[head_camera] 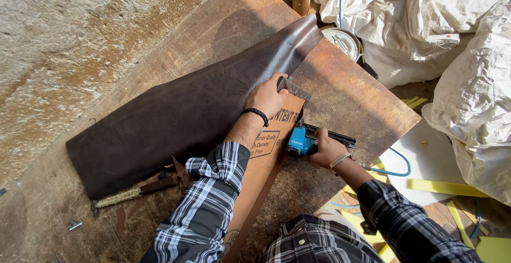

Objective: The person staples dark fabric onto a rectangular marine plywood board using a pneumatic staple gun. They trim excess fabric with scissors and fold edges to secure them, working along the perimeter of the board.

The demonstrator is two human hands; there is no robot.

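On the rusty brown bench [346, 95] lies one large sheet of dark brown leather [175, 117], stretched from the lower left up toward the far edge. One long brown board [266, 162] with printing on it runs under the person's left forearm, and the leather's edge is folded over its upper end. The left hand [266, 97], with a black band at the wrist, presses flat on that fold, its fingers bent down over the leather rather than closed around anything. The right hand [326, 150] is wrapped around one blue and black staple gun [308, 139], whose nose seems to touch the board's edge, though the contact is hard to make out. One blue hose [396, 171] trails from the gun. Two white sacks [468, 55] sit beyond the bench, beside one round tin [343, 39].
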